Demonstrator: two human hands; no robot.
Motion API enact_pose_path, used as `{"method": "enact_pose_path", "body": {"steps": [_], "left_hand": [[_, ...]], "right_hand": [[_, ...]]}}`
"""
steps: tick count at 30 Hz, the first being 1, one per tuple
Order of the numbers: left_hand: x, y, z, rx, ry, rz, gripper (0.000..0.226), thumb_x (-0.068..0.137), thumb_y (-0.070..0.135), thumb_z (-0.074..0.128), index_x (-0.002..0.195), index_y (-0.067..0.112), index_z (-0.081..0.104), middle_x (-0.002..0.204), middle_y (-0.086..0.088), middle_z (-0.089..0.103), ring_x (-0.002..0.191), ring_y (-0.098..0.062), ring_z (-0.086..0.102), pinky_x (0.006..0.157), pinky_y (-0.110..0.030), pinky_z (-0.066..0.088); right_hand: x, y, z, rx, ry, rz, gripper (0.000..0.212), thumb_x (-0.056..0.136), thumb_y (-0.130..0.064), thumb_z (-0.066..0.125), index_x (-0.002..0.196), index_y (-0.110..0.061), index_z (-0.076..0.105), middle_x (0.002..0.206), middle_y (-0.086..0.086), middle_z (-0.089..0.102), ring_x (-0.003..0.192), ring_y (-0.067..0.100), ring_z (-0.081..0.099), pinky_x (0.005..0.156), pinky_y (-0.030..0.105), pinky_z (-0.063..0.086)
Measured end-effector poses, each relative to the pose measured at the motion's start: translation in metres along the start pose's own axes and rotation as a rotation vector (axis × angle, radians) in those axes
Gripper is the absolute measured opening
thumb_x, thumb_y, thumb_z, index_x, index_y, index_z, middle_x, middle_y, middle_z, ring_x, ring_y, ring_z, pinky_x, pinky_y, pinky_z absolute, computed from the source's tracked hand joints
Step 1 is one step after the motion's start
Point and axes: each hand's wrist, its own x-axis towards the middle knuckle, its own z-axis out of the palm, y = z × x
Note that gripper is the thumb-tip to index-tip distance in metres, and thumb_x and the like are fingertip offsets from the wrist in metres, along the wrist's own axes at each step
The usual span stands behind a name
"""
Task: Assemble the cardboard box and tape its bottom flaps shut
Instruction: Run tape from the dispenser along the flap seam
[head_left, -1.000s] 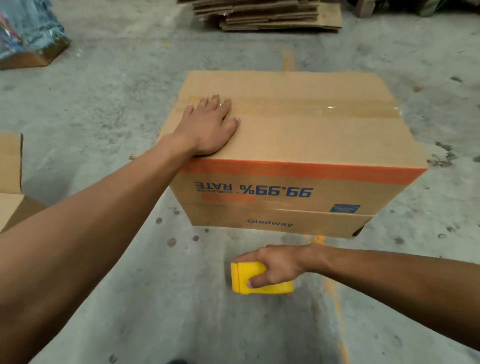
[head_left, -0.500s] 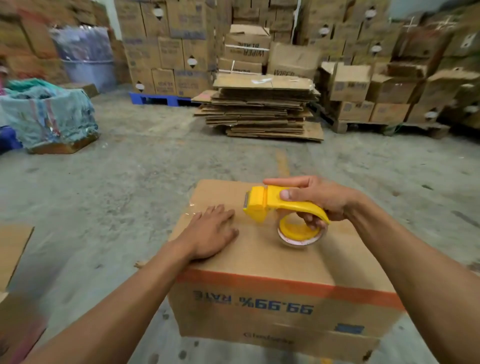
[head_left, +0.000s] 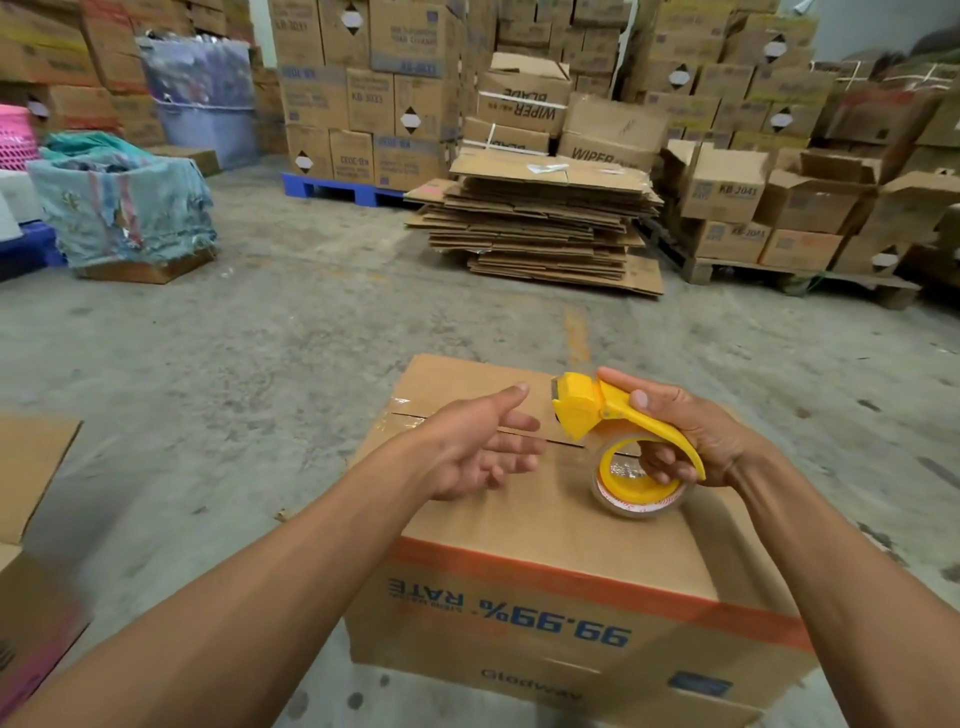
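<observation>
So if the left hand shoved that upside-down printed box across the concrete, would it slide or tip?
Probably slide: the cardboard box is wide and squat, sitting flat on the floor, so tipping looks unlikely. It may be light, being a box still under assembly, though its inside is hidden. The centre seam could flex under the left hand.
</observation>
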Motion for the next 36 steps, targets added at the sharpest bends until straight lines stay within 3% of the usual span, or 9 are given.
{"method": "enact_pose_path", "body": {"steps": [6, 9, 13, 19, 25, 29, 32, 34, 36], "left_hand": [[0.002, -0.004, 0.017, -0.256, -0.094, -0.149, 0.031, 0.09, 0.042, 0.061, 0.097, 0.011, 0.061, 0.069, -0.003, 0.067, 0.046, -0.009, 0.06, 0.035, -0.012, 0.03], [0.002, -0.004, 0.018, -0.329, -0.119, -0.152, 0.033, 0.09, 0.041, 0.061, 0.092, 0.008, 0.065, 0.077, -0.003, 0.068, 0.05, -0.009, 0.061, 0.035, -0.013, 0.032], [0.003, -0.004, 0.02, -0.356, -0.132, -0.143, 0.035, 0.086, 0.044, 0.066, 0.087, 0.009, 0.068, 0.077, -0.003, 0.068, 0.053, -0.01, 0.062, 0.037, -0.014, 0.033], [0.007, -0.007, 0.022, -0.352, -0.12, -0.136, 0.01, 0.091, 0.013, 0.061, 0.082, 0.011, 0.066, 0.071, -0.001, 0.068, 0.05, -0.007, 0.061, 0.039, -0.012, 0.032], [0.01, -0.006, 0.021, -0.366, -0.101, -0.125, 0.016, 0.09, 0.017, 0.063, 0.076, 0.011, 0.064, 0.061, 0.0, 0.063, 0.045, -0.006, 0.054, 0.04, -0.014, 0.033], [0.014, 0.0, 0.016, -0.254, -0.027, -0.034, 0.02, 0.096, 0.009, 0.053, 0.078, 0.011, 0.06, 0.066, 0.0, 0.055, 0.037, -0.002, 0.041, 0.038, -0.011, 0.03], [0.015, 0.01, 0.003, -0.007, 0.065, 0.094, 0.024, 0.096, 0.002, 0.048, 0.075, 0.009, 0.056, 0.066, -0.003, 0.052, 0.043, -0.004, 0.036, 0.036, -0.012, 0.03], [0.013, 0.015, -0.021, 0.076, 0.13, 0.134, 0.023, 0.096, 0.003, 0.05, 0.075, 0.008, 0.056, 0.063, -0.003, 0.048, 0.042, -0.004, 0.034, 0.035, -0.013, 0.028], [0.009, 0.02, -0.058, 0.103, 0.217, 0.143, 0.022, 0.096, 0.006, 0.052, 0.074, 0.009, 0.054, 0.062, -0.002, 0.046, 0.042, -0.005, 0.033, 0.035, -0.014, 0.028]], "right_hand": [[0.001, 0.006, -0.005, 0.045, 0.021, -0.009, 0.069, 0.047, -0.061, 0.088, 0.113, -0.044, 0.071, 0.037, 0.007, 0.039, 0.023, 0.013, 0.035, 0.032, 0.023, 0.041], [0.002, 0.006, -0.006, 0.046, 0.016, -0.007, 0.07, 0.049, -0.06, 0.088, 0.115, -0.044, 0.07, 0.038, 0.007, 0.04, 0.024, 0.014, 0.036, 0.033, 0.023, 0.042], [0.002, 0.007, -0.006, 0.05, 0.004, -0.007, 0.069, 0.05, -0.06, 0.088, 0.115, -0.044, 0.07, 0.038, 0.007, 0.041, 0.024, 0.013, 0.037, 0.033, 0.022, 0.042], [0.002, 0.006, -0.006, 0.056, -0.005, -0.005, 0.068, 0.05, -0.06, 0.088, 0.114, -0.045, 0.07, 0.038, 0.007, 0.042, 0.024, 0.013, 0.037, 0.033, 0.023, 0.043], [0.003, 0.005, -0.005, 0.036, -0.028, -0.002, 0.068, 0.052, -0.059, 0.087, 0.115, -0.044, 0.07, 0.039, 0.006, 0.045, 0.025, 0.012, 0.039, 0.033, 0.023, 0.044], [0.004, 0.001, -0.006, -0.008, -0.062, 0.027, 0.076, 0.057, -0.055, 0.087, 0.127, -0.037, 0.064, 0.041, 0.008, 0.047, 0.027, 0.013, 0.043, 0.035, 0.024, 0.046], [0.007, -0.012, 0.002, -0.112, -0.096, 0.06, 0.055, 0.07, -0.043, 0.078, 0.123, -0.038, 0.066, 0.047, 0.009, 0.055, 0.03, 0.012, 0.047, 0.032, 0.021, 0.045], [0.008, -0.024, 0.002, -0.196, -0.098, 0.091, 0.046, 0.081, -0.032, 0.066, 0.127, -0.037, 0.061, 0.062, 0.008, 0.069, 0.033, 0.012, 0.049, 0.031, 0.02, 0.043], [0.006, -0.035, -0.005, -0.228, -0.09, 0.125, 0.048, 0.081, -0.03, 0.066, 0.128, -0.036, 0.061, 0.079, 0.011, 0.074, 0.035, 0.013, 0.049, 0.032, 0.02, 0.043]]}}
